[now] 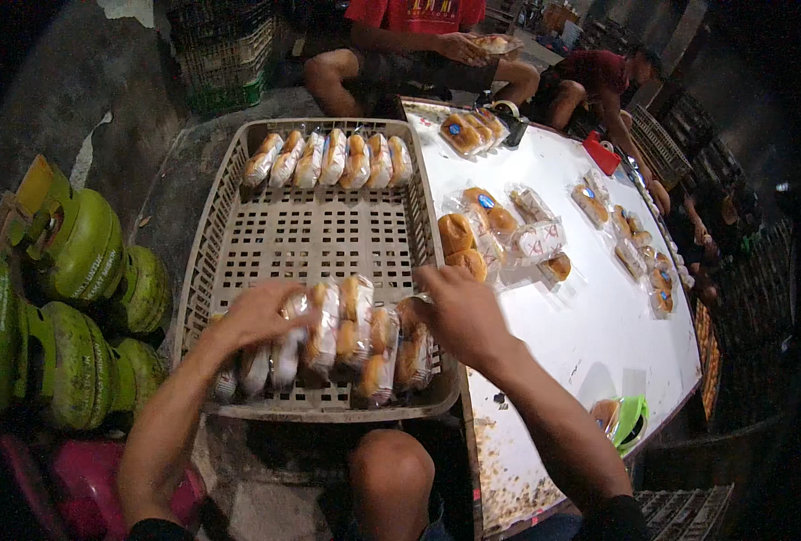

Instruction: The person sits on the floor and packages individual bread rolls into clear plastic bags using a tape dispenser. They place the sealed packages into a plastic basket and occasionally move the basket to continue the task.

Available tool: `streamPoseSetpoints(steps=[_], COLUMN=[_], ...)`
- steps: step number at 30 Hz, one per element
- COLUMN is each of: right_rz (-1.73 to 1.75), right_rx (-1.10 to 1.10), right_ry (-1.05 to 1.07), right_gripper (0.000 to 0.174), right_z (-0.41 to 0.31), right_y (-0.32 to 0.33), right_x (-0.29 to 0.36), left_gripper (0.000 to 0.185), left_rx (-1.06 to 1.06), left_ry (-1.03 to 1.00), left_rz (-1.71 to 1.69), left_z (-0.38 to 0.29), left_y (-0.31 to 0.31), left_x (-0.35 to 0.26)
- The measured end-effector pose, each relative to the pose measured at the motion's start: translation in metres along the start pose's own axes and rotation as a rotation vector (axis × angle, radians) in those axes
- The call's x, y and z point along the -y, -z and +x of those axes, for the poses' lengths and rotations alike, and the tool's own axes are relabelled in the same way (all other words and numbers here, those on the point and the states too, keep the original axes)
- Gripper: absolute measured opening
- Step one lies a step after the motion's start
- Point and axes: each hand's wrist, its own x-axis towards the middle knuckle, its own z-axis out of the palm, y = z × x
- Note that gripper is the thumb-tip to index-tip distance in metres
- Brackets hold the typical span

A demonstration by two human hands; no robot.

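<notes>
A grey plastic crate with a slotted floor lies before me. Along its near side, several bread rolls in clear plastic wrappers stand on edge in a row. My left hand reaches over the left part of that row, its fingers on the wrapped bread there; blur hides how firm the contact is. At the right end my right hand has its fingertips on a wrapped bread beside the crate wall. Another row of wrapped breads stands against the far wall of the crate.
A white-topped table adjoins the crate, bearing wrapped breads, a tape dispenser and a green tape dispenser. Green gas cylinders stand at left. A person in red holds a wrapped bread across from me; others work at right.
</notes>
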Motion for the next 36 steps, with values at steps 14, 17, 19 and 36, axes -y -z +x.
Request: streamPoseSetpoints(steps=[14,17,19,36], right_rz=[0.562,0.625,0.601,0.588], right_rx=[0.771,0.786,0.503,-0.205], right_ry=[-0.011,0.015,-0.014,-0.755], right_gripper=[0.070,0.062,0.054,0.025], right_z=[0.099,0.091,0.079,-0.317], right_y=[-0.067,-0.078,-0.074,0.052], right_x=[0.018,0.017,0.005,-0.010], left_gripper=[0.078,0.077,0.079,0.094], left_rx=[0.476,0.443,0.101,-0.365], left_ry=[0.335,0.513,0.240,-0.102], left_rz=[-0.164,-0.249,-0.097,0.517], left_z=[-0.020,-0.016,-0.015,0.175], left_y=[0.030,0.040,0.028,-0.089], left_x=[0.049,0.027,0.001,-0.234])
